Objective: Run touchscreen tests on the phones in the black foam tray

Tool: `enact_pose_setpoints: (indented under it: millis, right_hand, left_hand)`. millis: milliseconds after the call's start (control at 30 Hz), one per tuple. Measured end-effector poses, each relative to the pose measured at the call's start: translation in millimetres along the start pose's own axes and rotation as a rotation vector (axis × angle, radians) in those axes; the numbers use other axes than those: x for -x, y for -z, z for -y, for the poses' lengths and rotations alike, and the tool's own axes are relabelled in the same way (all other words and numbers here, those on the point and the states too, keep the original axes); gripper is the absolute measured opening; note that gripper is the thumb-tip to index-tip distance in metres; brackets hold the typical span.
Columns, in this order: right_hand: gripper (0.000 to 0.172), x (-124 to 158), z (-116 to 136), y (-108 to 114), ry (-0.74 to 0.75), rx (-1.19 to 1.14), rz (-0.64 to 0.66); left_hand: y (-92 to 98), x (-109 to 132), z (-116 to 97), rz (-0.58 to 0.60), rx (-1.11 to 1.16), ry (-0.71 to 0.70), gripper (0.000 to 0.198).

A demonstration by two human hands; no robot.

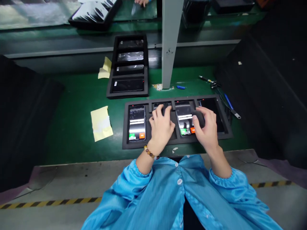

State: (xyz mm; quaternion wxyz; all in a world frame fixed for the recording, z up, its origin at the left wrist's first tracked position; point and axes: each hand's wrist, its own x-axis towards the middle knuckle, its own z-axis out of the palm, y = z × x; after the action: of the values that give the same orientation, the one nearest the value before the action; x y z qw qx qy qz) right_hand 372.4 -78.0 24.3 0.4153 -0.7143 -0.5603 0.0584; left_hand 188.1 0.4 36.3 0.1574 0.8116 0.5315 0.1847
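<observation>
A black foam tray (126, 127) lies on the bench before me, with phones in its compartments. My right hand (208, 124) grips a black rounded block (199, 118) at the right edge of a lit phone (184, 118). Over the second compartment, my left hand (161, 126) covers most of another phone (157, 104). Its fingers are bent around something dark, mostly hidden. In the leftmost compartment a lit phone (137, 121) shows green and orange buttons. A dark-screened phone (212, 111) occupies the rightmost compartment, partly behind my right hand.
Behind stands a second black tray (127, 95) holding several phones. Yellow paper (101, 123) lies at left. A grey post (169, 48) rises from the bench, near a blue cap (180, 87). Pens and a blue-handled tool (229, 101) lie right. Another person's hand (142, 2) appears far back.
</observation>
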Motion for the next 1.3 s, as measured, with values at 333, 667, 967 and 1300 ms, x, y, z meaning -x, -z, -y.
enact_pose_setpoints:
  millis: [333,667,967,1300]
  right_hand:
    - [0.039,56,-15,18,0.213,-0.06,0.295]
    - [0.057,46,33,-24,0.435,-0.104,0.454]
    - [0.059,37,77,-64,0.576,-0.184,0.561]
    - [0.047,34,112,-99,0.679,-0.134,0.59]
  left_hand:
    - [8.5,-3,23,-0.13,0.274,0.05,0.068]
    - [41.5,18,58,-0.257,0.137,0.006,0.042]
    - [66.3,84,166,-0.248,0.302,0.348,0.05]
    - [61.0,96,176,-0.241,0.445,0.315,0.051]
